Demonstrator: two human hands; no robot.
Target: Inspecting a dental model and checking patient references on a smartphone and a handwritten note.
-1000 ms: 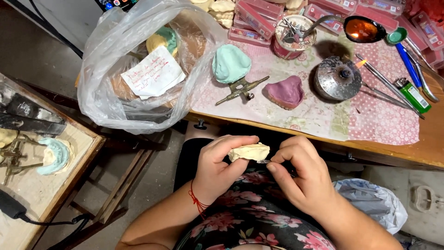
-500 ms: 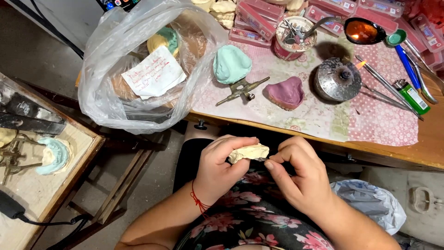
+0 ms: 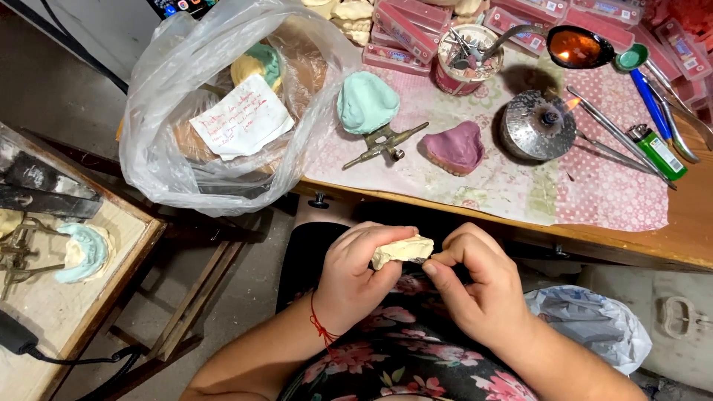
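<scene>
Over my lap, below the table edge, my left hand grips a pale cream plaster cast. My right hand is pinched against the cast's right end, and a small dark tip shows between its fingertips; what it is I cannot tell. A red thread bracelet circles my left wrist. On the wooden table above lie a mint-green cast on a metal articulator and a pink cast.
A clear plastic bag with casts and a paper note stands at the table's left. A lit metal burner, metal instruments, a green lighter and a cup of tools lie right. A low side bench holds another green cast.
Both hands have stayed in my lap on the cast. The right fingers have shifted slightly against its right end.
</scene>
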